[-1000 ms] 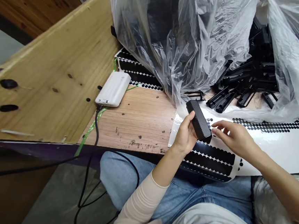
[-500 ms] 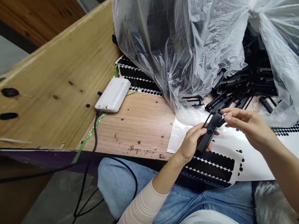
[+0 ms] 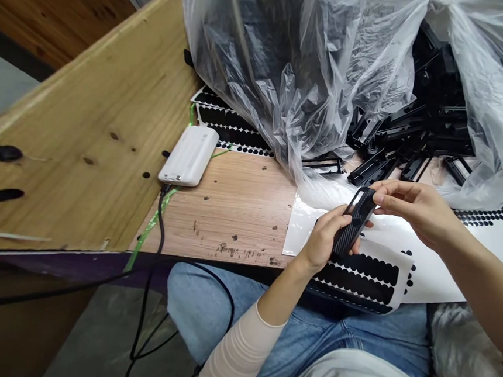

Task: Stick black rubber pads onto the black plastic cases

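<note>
- Shifted since the earlier frame: the right hand [image 3: 419, 210] has risen to the upper end of the single black carbon-weave plastic part [image 3: 354, 221], which now stands tilted.
- Left hand [image 3: 322, 243]: fingers wrap the lower half, steadying it.
- Right fingers pinch the top end.
- Part sits lower right, above one white sticker sheet [image 3: 431, 251] with three rows of black pads.
- Upper right: many black plastic parts [image 3: 414, 144] heaped beside a clear plastic bag [image 3: 289, 57].
- Left of centre: one white power bank [image 3: 188, 155] on the wooden surface [image 3: 227, 215].

Power bank [image 3: 188, 155] on table [image 3: 232, 210], left of sticker sheet [image 3: 436, 269]; plastic bag [image 3: 289, 57] behind.
</note>
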`<state>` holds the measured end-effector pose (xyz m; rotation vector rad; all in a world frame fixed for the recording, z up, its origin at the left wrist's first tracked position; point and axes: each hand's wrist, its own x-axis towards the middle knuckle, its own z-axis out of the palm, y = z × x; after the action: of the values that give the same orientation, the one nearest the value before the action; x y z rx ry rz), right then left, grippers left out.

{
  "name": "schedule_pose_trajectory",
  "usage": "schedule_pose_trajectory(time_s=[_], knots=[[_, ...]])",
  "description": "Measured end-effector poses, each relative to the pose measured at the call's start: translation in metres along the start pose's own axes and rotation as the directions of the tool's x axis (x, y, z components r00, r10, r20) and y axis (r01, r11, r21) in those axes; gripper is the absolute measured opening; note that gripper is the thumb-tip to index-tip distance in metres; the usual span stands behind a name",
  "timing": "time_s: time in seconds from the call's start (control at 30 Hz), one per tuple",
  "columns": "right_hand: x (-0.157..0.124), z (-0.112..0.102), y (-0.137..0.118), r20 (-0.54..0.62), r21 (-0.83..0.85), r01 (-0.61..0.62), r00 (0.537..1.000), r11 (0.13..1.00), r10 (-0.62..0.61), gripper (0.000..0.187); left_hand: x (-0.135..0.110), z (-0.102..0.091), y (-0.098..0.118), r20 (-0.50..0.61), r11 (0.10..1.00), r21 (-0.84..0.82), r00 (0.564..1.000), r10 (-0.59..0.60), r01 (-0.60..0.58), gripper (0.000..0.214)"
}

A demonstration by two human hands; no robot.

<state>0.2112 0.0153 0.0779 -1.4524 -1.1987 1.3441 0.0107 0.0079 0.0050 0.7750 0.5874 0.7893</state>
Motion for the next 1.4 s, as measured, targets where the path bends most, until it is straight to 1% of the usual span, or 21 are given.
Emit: schedule_pose_trajectory(time_s=[0.3,0.43,0.7,0.8,1.0,1.1,1.17,1.2,1.23,1.3,1.33,1.37,1.4], knots=[[0.000,0.001,0.000,0.017,0.009,0.004,1.000,1.000,-0.004,0.036,0.001,-0.001,0.000,0.003,1.000,0.004,1.000,-0.001,0.001,0.038],[-0.001,0.001,0.002,0.015,-0.018,0.018,1.000,1.000,-0.018,0.037,0.001,-0.001,-0.001,0.006,1.000,0.008,1.000,-0.003,0.003,0.040],[-0.005,-0.003,0.006,-0.040,-0.251,0.107,0.992,0.962,-0.121,0.039,0.000,0.000,-0.001,0.017,1.000,0.015,1.000,0.000,0.000,0.040],[-0.007,0.000,0.005,-0.058,-0.276,0.143,0.985,0.950,-0.165,0.038,0.000,0.000,-0.001,0.012,1.000,0.024,1.000,-0.001,0.001,0.040],[-0.012,0.004,0.009,-0.060,-0.342,0.252,0.956,0.905,-0.288,0.024,-0.002,0.001,-0.001,0.006,0.998,0.067,1.000,0.010,-0.011,0.040],[-0.013,0.004,0.011,-0.059,-0.393,0.278,0.944,0.877,-0.326,0.023,-0.002,0.002,0.000,0.003,0.994,0.106,1.000,0.030,-0.030,0.040],[-0.014,0.005,0.013,-0.035,-0.450,0.313,0.930,0.836,-0.367,0.021,-0.002,0.003,0.000,0.005,0.992,0.121,0.999,0.032,-0.032,0.040],[-0.015,0.005,0.013,-0.019,-0.501,0.346,0.912,0.793,-0.411,0.019,-0.002,0.003,0.001,0.004,0.991,0.129,0.999,0.032,-0.032,0.040],[-0.016,0.006,0.015,-0.010,-0.569,0.382,0.882,0.728,-0.471,0.016,-0.002,0.003,0.001,0.002,0.990,0.137,0.999,0.032,-0.032,0.040],[-0.019,0.008,0.017,-0.003,-0.714,0.422,0.796,0.558,-0.605,0.014,-0.002,0.003,0.000,-0.008,0.987,0.153,0.999,0.042,-0.040,0.039],[-0.020,0.008,0.019,0.001,-0.764,0.424,0.754,0.487,-0.656,0.022,-0.002,0.003,0.000,-0.009,0.986,0.163,0.999,0.048,-0.046,0.039],[-0.020,0.008,0.020,0.012,-0.788,0.427,0.732,0.445,-0.681,0.034,-0.002,0.003,-0.001,-0.004,0.983,0.176,0.999,0.053,-0.052,0.038],[-0.019,0.007,0.022,0.032,-0.791,0.434,0.733,0.431,-0.679,0.044,-0.002,0.002,-0.001,0.005,0.980,0.190,0.998,0.057,-0.057,0.038]])
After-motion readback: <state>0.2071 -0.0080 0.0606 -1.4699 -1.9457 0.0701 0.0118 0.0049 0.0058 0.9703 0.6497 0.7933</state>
